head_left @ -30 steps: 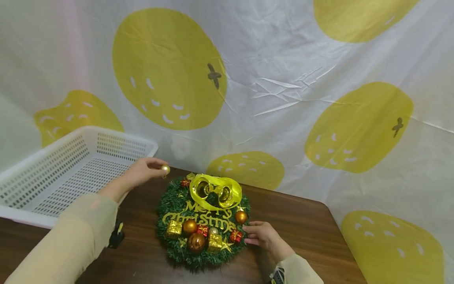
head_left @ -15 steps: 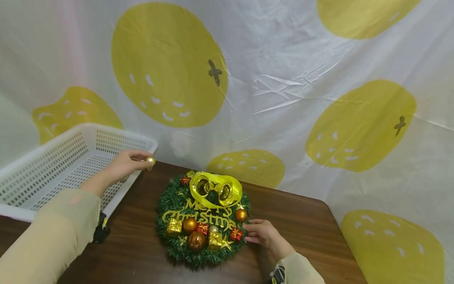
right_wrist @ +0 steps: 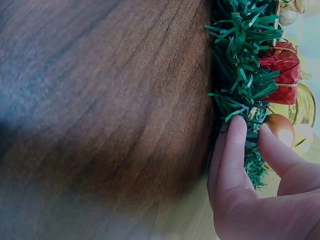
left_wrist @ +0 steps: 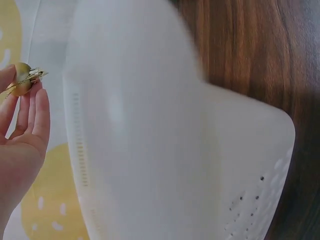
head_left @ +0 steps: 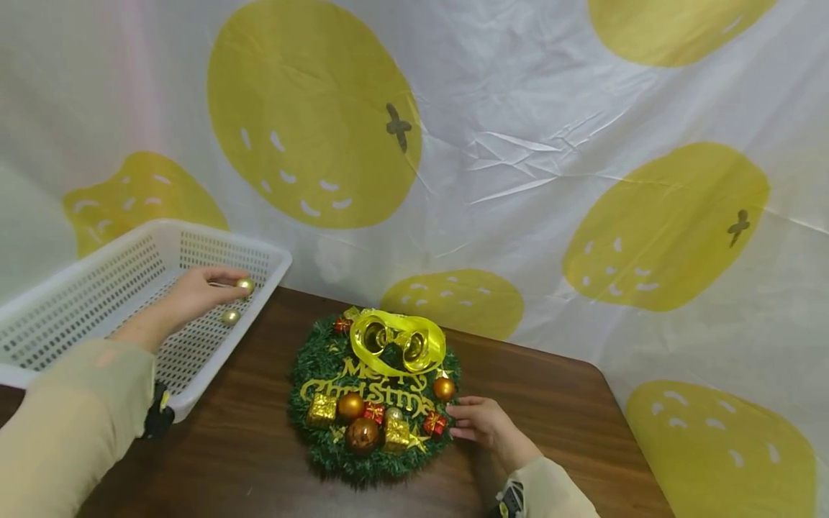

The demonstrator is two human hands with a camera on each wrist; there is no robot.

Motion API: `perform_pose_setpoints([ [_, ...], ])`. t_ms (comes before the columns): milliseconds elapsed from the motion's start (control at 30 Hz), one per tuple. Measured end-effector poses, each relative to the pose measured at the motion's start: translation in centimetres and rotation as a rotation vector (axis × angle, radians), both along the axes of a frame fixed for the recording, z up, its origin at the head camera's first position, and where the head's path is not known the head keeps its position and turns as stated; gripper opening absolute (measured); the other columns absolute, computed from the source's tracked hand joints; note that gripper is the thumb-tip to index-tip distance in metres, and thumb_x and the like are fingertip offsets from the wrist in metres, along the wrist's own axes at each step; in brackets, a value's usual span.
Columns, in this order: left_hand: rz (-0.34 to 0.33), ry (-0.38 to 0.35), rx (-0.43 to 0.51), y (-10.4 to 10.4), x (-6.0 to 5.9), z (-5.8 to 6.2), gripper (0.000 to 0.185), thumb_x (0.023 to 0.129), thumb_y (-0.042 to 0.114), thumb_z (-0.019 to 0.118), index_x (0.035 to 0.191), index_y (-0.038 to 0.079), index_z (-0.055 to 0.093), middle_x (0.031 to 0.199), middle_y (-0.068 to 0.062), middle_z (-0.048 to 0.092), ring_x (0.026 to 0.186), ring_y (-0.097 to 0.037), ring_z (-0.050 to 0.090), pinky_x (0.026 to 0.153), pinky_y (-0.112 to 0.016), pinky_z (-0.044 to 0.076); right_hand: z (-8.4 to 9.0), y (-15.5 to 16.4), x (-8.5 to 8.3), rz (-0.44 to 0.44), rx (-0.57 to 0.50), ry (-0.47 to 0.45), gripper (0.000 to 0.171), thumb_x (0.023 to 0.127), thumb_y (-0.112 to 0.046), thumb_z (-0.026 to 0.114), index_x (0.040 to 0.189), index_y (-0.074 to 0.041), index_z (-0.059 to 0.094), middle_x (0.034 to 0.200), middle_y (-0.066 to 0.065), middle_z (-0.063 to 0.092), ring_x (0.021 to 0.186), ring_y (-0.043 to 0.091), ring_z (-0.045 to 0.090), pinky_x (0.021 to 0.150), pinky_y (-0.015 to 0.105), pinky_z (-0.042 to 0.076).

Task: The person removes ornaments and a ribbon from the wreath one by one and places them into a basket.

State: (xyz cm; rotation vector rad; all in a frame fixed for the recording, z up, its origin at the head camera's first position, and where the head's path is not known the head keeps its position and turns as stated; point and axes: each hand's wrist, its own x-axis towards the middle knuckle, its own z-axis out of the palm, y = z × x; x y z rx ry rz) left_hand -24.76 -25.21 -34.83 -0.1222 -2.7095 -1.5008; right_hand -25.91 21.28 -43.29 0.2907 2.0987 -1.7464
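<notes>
A green Christmas wreath point(head_left: 324, 360) with gold balls, small gift boxes, a yellow ribbon and gold lettering lies on the dark wooden table point(head_left: 550, 403). My left hand point(head_left: 234, 280) is over the white basket point(head_left: 97, 288) and pinches a small gold ball point(head_left: 245, 285) at its fingertips. The left wrist view shows that small gold ball point(left_wrist: 22, 80) between the fingertips point(left_wrist: 40, 100). A second gold ball point(head_left: 229, 316) lies on the basket floor just below. My right hand point(head_left: 461, 423) holds the wreath's right edge, with green needles point(right_wrist: 245, 90) between finger and thumb.
The basket takes up the table's left side, its corner point(head_left: 278, 262) near the wreath. A cloth backdrop point(head_left: 518, 144) with yellow fruit prints hangs close behind the table. A red gift box point(right_wrist: 282, 70) sits by my right fingers.
My left hand has carried the small gold ball leftward from above the wreath's top left to over the basket. The right hand has stayed at the wreath's edge.
</notes>
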Motion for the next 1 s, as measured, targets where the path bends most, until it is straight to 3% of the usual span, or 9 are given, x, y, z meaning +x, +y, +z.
perform_pose_setpoints([
  [267, 0.035, -0.028, -0.057, -0.8, 0.2, -0.3, 0.053, 0.093, 0.029, 0.057, 0.131, -0.007, 0.047, 0.127, -0.031, 0.051, 0.113, -0.042, 0.051, 0.095, -0.054, 0.044, 0.2, 0.0, 0.0, 0.007, 0.015, 0.005, 0.057, 0.087, 0.002, 0.060, 0.134, 0.019, 0.032, 0.080, 0.005, 0.052, 0.067, 0.013, 0.050, 0.064, 0.025, 0.058],
  [500, 0.027, -0.055, -0.075, -1.1, 0.6, -0.5, 0.047, 0.088, 0.019, 0.062, 0.121, -0.013, 0.053, 0.116, -0.029, 0.059, 0.098, -0.031, 0.063, 0.088, -0.044, 0.052, 0.2, -0.3, 0.0, -0.012, 0.035, 0.005, 0.058, 0.086, 0.002, 0.062, 0.133, 0.018, 0.033, 0.084, 0.006, 0.052, 0.071, 0.015, 0.051, 0.067, 0.028, 0.058],
  [867, 0.023, -0.141, -0.077, -1.6, 0.4, -1.1, 0.052, 0.089, 0.021, 0.060, 0.126, -0.014, 0.047, 0.127, -0.034, 0.049, 0.112, -0.043, 0.053, 0.093, -0.047, 0.049, 0.0, -0.3, -0.1, -0.015, 0.029, 0.004, 0.057, 0.086, 0.003, 0.062, 0.133, 0.018, 0.033, 0.078, 0.005, 0.051, 0.065, 0.013, 0.049, 0.065, 0.027, 0.058],
  [1000, 0.023, -0.126, -0.077, -1.6, 0.4, -0.9, 0.052, 0.091, 0.024, 0.057, 0.127, -0.012, 0.047, 0.127, -0.033, 0.050, 0.111, -0.042, 0.054, 0.092, -0.045, 0.050, 0.1, -0.3, -0.1, -0.007, 0.031, 0.004, 0.058, 0.086, 0.002, 0.062, 0.133, 0.018, 0.032, 0.078, 0.004, 0.051, 0.065, 0.013, 0.049, 0.065, 0.027, 0.058],
])
